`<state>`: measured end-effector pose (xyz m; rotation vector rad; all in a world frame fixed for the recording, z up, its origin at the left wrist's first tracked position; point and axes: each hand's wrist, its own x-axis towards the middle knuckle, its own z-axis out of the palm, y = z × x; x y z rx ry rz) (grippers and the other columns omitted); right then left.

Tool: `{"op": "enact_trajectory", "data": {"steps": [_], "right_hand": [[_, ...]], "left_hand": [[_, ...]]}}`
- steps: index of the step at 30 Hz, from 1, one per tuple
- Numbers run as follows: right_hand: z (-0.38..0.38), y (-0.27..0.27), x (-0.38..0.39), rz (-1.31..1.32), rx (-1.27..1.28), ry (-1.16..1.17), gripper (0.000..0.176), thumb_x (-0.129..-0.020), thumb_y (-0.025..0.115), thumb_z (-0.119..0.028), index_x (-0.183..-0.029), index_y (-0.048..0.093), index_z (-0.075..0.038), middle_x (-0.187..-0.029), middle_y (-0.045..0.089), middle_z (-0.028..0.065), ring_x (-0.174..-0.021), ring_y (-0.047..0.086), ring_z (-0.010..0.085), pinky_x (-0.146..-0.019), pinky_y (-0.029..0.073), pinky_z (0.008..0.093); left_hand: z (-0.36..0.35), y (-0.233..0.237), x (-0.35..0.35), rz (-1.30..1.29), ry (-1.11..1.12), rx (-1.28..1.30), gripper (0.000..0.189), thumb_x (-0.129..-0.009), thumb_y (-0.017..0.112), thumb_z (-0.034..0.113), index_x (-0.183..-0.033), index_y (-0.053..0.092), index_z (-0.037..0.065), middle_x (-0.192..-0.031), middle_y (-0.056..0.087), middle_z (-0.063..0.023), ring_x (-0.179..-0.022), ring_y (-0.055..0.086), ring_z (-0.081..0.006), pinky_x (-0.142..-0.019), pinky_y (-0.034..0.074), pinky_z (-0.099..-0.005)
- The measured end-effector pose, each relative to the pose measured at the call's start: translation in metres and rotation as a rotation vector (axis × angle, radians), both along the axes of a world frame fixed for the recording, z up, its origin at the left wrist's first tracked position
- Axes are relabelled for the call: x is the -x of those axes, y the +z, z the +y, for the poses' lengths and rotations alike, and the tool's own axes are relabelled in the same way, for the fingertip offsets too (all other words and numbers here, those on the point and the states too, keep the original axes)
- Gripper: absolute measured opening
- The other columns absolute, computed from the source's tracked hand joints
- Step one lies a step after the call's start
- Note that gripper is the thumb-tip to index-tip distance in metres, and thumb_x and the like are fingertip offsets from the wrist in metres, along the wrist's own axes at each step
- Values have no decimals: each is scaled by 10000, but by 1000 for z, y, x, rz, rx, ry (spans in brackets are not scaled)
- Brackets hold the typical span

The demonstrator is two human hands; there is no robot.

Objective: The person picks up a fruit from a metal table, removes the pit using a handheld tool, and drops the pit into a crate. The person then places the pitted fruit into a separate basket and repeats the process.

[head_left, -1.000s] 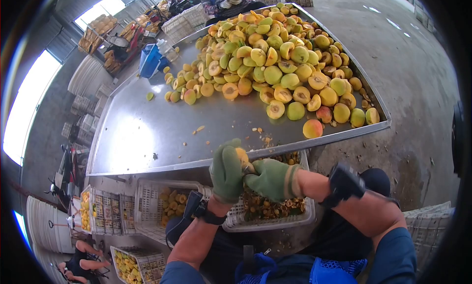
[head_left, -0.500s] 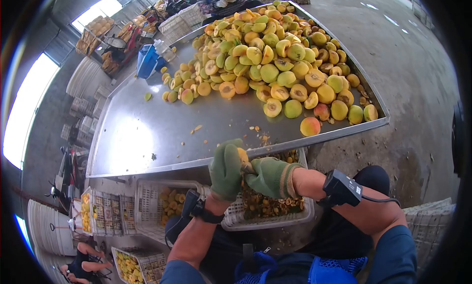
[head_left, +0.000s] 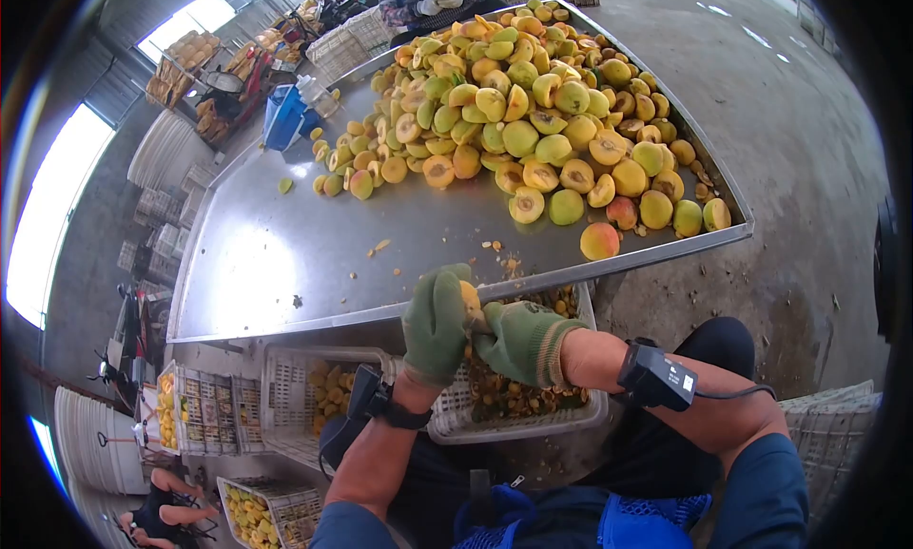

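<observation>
My left hand (head_left: 436,327), in a green glove, is closed round a yellow fruit piece (head_left: 470,300) at the near edge of the metal table (head_left: 361,254). Beside it my right hand (head_left: 521,342), also gloved in green, has its fingers wrapped round a small tool, mostly hidden, whose tip meets the fruit. Both hands are over a white crate (head_left: 571,422) holding pits and scraps. A big heap of halved and whole yellow-green fruit (head_left: 521,140) lies on the far part of the table.
A crate with fruit pieces (head_left: 285,397) stands left of my hands. A blue container (head_left: 285,119) and a clear bottle (head_left: 314,95) are at the table's left edge. A co-worker's gloved hands (head_left: 441,1) are behind the heap; another person (head_left: 164,511) is at lower left.
My hands have shifted very slightly, still together at the fruit piece. The co-worker's hands behind the heap have moved a little.
</observation>
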<state>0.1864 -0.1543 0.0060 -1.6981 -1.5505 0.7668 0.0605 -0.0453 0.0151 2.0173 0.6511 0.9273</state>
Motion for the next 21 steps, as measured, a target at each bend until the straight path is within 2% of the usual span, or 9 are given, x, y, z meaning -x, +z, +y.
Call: {"op": "enact_trajectory", "data": {"steps": [3,5,6,8,9,12,15,18,21], "right_hand": [[0,6,1,86,-2,25,226,-950,594,-250,-1020,677,-51,-884,704,186,-839,701,363,-782,543,451],[4,5,-1,190,48,91,237,-967,581,-264,-1023,671,-51,-830,693,154,-745,685,303,-723,548,423],[6,5,-3,243,73,123,243,-975,574,-271,-1024,668,-52,-802,688,139,-699,677,273,-694,551,410],[3,26,-7,457,344,146,262,-993,558,-298,-1015,662,-59,-746,647,86,-623,630,206,-592,530,367],[2,37,-10,562,479,157,273,-1002,549,-312,-1010,659,-62,-718,627,60,-585,606,173,-542,519,345],[0,51,-15,659,547,151,286,-1014,535,-343,-1002,645,-79,-677,564,-3,-514,566,137,-437,459,287],[0,66,-22,676,663,140,280,-1001,567,-341,-992,636,-69,-634,527,-28,-462,514,111,-399,421,260],[0,58,-36,924,737,348,282,-997,590,-345,-993,620,-65,-612,495,-49,-425,458,72,-359,371,244],[5,40,-39,1174,813,525,231,-986,578,-346,-934,603,-122,-582,475,-73,-394,401,48,-344,345,238]], "left_hand": [[1,4,3,10,-14,-167,350,-1094,450,247,-1161,663,-22,-1002,723,-142,-832,689,-192,-752,560,-346],[0,1,4,2,0,-189,332,-1089,461,229,-1166,663,-23,-1000,729,-149,-817,696,-202,-738,564,-347],[0,1,5,3,-12,-300,325,-1086,465,220,-1167,663,-25,-1000,729,-149,-816,699,-207,-731,566,-346],[2,3,4,4,-41,-525,313,-1081,472,204,-1170,662,-29,-999,731,-149,-814,705,-215,-716,571,-346],[5,2,3,-2,-44,-515,315,-1080,473,203,-1169,661,-32,-997,732,-151,-816,707,-218,-712,573,-346],[12,1,4,-18,-68,-466,321,-1078,473,205,-1167,657,-42,-996,732,-157,-822,711,-223,-707,577,-346],[14,6,9,-36,-147,-371,335,-1078,478,224,-1165,652,-49,-996,730,-165,-826,710,-219,-716,580,-342],[14,6,12,-81,-217,-232,365,-1078,498,271,-1174,647,-48,-993,726,-160,-827,702,-210,-733,578,-332],[10,2,17,-159,-226,22,428,-1077,507,345,-1205,631,-44,-995,719,-147,-837,692,-199,-747,573,-321]]}}
